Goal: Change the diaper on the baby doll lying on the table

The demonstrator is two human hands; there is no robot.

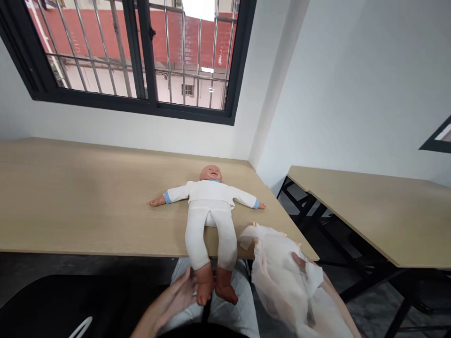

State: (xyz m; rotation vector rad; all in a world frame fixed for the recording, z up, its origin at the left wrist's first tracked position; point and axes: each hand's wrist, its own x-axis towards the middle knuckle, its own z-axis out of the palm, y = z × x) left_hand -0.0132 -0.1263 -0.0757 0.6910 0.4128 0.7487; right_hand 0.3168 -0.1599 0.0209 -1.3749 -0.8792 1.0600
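1. Left hand [172, 295]: released, with the fingers extended and spread rather than closed. It sits at the bottom edge of the view, and its fingertips are just beside the feet [205, 287] of the baby doll [210, 206]. Contact with the feet cannot be confirmed from this angle.
2. Right hand [300, 262]: grasping the disposable diaper [282, 277]. Only the fingers show on its surface; the thumb and palm are hidden by the crumpled material.
3. Baby doll: lies on its back on the light wood table [88, 197], arms spread. It wears a white long-sleeved top [210, 192] with blue cuffs and white leggings [210, 234]. The lower legs and bare feet hang over the near table edge.
4. Disposable diaper: unfolded, white and partly translucent, it lies over the table's near corner, to the right of the doll's legs. Its lower end is cut off by the frame.
5. Below the feet is a quilted pale fabric [225, 300]; whether it is clothing or a pad is hard to make out.
6. Lower left is a dark surface [70, 305], partly cut off, bearing a white loop [81, 327]; neither can be identified
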